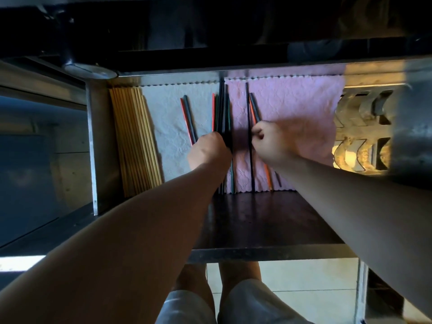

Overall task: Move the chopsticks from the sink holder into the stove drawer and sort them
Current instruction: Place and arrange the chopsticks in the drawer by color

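The open stove drawer (257, 252) is lined with a white cloth (166, 127) and a pink cloth (292, 108). Several wooden chopsticks (135, 141) lie in a neat row along its left wall. My left hand (209, 152) is closed on a bundle of dark chopsticks (223, 108) at the seam of the two cloths. A red and a dark chopstick (188, 118) lie slanted on the white cloth just left of it. My right hand (268, 142) pinches an orange and a dark chopstick (253, 108) on the pink cloth. One black chopstick (250, 141) lies straight between my hands.
A metal rack (364, 132) with curved cut-outs fills the drawer's right side. The dark stove front (210, 38) overhangs the back. A steel cabinet frame (92, 146) stands to the left. My legs in light shorts (233, 302) and a tiled floor show below the drawer.
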Action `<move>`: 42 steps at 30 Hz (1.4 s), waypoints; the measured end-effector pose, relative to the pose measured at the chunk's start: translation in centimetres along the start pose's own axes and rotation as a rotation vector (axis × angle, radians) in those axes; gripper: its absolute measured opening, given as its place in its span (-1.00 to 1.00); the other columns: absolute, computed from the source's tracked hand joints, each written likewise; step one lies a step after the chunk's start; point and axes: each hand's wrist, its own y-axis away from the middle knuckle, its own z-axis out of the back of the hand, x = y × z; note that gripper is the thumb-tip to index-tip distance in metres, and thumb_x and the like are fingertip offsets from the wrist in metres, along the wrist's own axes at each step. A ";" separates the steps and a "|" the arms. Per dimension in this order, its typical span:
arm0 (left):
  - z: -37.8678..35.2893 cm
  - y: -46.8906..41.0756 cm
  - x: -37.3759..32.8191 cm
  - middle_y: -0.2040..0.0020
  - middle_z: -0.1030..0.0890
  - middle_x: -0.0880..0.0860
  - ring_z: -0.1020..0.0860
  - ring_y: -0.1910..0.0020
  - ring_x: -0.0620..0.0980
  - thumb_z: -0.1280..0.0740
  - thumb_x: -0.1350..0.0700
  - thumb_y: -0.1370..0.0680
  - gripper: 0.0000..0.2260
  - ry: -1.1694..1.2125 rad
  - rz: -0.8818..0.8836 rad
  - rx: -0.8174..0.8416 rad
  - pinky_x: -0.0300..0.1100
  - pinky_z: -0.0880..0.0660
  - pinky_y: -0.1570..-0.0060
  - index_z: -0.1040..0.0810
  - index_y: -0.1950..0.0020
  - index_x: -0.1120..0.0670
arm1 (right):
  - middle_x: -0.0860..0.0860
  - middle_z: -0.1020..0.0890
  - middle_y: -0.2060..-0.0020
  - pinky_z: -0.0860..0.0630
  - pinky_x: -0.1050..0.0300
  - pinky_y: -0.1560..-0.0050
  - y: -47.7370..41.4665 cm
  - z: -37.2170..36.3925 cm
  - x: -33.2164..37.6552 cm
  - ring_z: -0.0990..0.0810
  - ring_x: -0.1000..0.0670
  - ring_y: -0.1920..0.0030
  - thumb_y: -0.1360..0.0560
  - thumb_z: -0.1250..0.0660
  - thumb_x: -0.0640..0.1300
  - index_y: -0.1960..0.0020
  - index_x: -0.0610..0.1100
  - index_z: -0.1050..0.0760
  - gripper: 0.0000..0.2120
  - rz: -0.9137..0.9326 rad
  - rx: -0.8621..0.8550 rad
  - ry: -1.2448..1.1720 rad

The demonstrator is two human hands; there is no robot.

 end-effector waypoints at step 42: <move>-0.9 -0.5 1.3 -0.18 -0.52 0.17 -0.54 -0.09 0.19 -0.23 0.24 -0.57 -0.75 0.231 -0.089 -0.139 -0.03 -0.45 0.05 -0.46 -0.25 0.18 | -0.14 -0.50 0.39 -0.47 -0.04 0.23 2.4 -2.6 2.7 -0.47 -0.14 0.34 -0.59 -0.14 -0.03 0.30 -0.14 -0.38 -0.67 -0.199 -0.091 -0.450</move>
